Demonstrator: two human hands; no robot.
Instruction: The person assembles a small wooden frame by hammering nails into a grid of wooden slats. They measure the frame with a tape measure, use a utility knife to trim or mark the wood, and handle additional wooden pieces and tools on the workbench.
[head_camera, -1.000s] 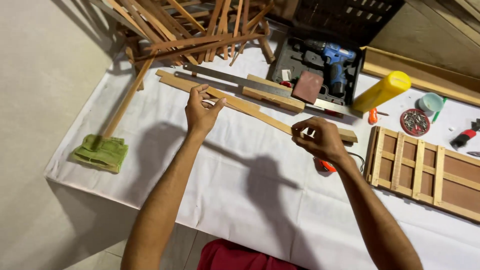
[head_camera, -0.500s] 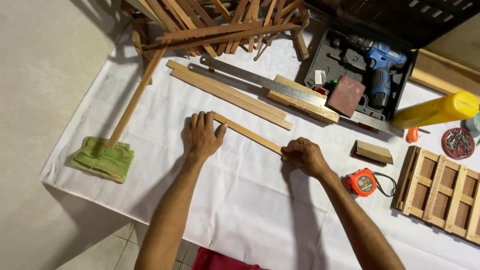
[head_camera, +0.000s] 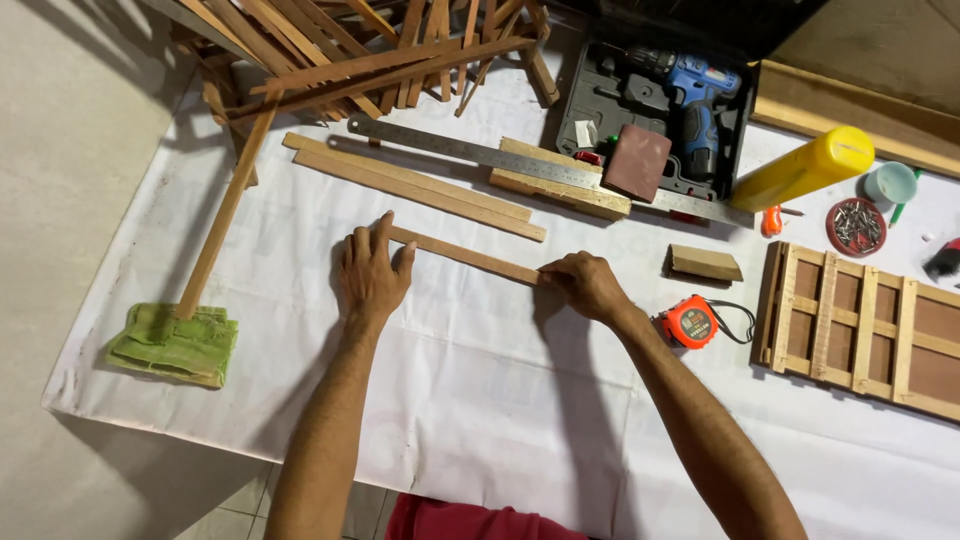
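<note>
Wooden slat (head_camera: 465, 256), thin and flat, under left hand (head_camera: 372, 275), gripped by right hand (head_camera: 585, 285).

A: Camera setup?
B: Single head-worn view, looking steeply down on the white-covered table (head_camera: 480, 420) from its near edge, facing the far edge.
A: Range?
B: Arm's length. Both forearms enter from the bottom; the table's left edge and near-left corner are in frame, right side is cut off.
A: Overlap?
B: None, one view only.

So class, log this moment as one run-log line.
left hand: flat on wooden strip end | right hand: gripping other end | strip: flat on white sheet | tape measure: beside right hand
</note>
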